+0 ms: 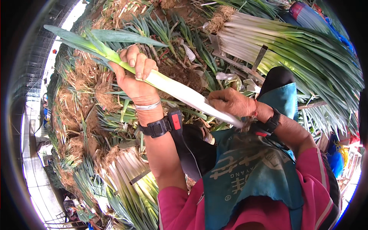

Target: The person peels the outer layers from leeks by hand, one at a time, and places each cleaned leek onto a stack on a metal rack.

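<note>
Leek heaps crowd around the leek the left hand grips.

Leek: lower end blurred, a stretch of stem hidden behind left grip. Right grip: fingertips mostly tucked from sight, contents unclear. Lower-left leek bundle: leaves cut by bottom edge. Far-left small shapes: too tiny to tell.

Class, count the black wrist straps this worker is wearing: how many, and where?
2: one strap on the wrist of the left hand, another strap on the wrist of the right hand.
</note>
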The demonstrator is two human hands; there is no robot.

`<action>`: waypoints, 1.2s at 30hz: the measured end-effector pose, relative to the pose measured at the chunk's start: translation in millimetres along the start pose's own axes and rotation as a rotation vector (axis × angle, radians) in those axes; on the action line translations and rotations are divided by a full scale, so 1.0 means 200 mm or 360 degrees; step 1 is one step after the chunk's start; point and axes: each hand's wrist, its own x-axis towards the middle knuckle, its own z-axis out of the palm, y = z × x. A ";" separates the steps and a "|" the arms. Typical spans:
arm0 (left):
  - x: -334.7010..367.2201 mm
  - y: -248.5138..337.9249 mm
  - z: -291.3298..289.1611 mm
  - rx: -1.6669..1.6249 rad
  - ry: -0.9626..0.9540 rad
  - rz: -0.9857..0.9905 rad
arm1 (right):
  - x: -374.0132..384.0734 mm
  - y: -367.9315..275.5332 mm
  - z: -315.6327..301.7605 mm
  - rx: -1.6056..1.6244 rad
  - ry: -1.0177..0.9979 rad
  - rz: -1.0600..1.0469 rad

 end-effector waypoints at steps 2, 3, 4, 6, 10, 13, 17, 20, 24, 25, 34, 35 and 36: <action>0.01 -0.01 0.00 0.0032 -0.0024 -0.0017 | -0.01 0.01 0.01 -0.0097 -0.0012 -0.0086; 0.01 -0.03 0.01 0.0042 -0.0002 -0.0021 | -0.02 -0.02 0.01 -0.0156 0.0047 -0.0212; 0.02 -0.04 0.01 0.0052 0.0020 -0.0025 | -0.02 -0.03 0.02 -0.0163 0.0047 -0.0212; 0.03 -0.07 0.01 0.0032 0.0044 -0.0061 | -0.02 -0.04 0.04 -0.0139 0.0248 -0.0454; 0.03 -0.13 0.02 -0.0051 0.0038 -0.0108 | -0.01 -0.02 0.02 0.0136 0.0018 -0.0098; 0.02 -0.19 0.04 0.0035 0.0077 -0.0132 | -0.03 0.03 0.07 0.0445 -0.0195 0.0081; 0.03 -0.22 0.07 0.0106 0.0020 -0.0105 | -0.09 0.14 0.15 0.0411 -0.0845 0.0295; 0.02 -0.21 0.10 0.0148 0.0103 -0.0063 | -0.15 0.19 0.17 0.0740 -0.0721 0.0606; 0.02 -0.05 0.06 0.0126 0.0083 0.0046 | -0.05 0.31 0.12 0.2473 -0.0198 0.0624; 0.02 0.01 0.04 0.0096 0.0068 0.0083 | -0.03 0.31 0.10 0.2554 -0.0204 0.0591; -0.18 0.41 -0.23 -0.0112 0.0402 0.0351 | -0.21 0.23 0.02 0.2464 -0.0689 0.0484; -0.23 0.49 -0.25 -0.0098 0.0482 0.0390 | -0.29 0.16 -0.01 0.2380 -0.0515 0.0765; -0.27 0.57 -0.27 -0.0095 0.0548 0.0420 | -0.35 0.16 -0.04 0.2410 -0.0699 0.0634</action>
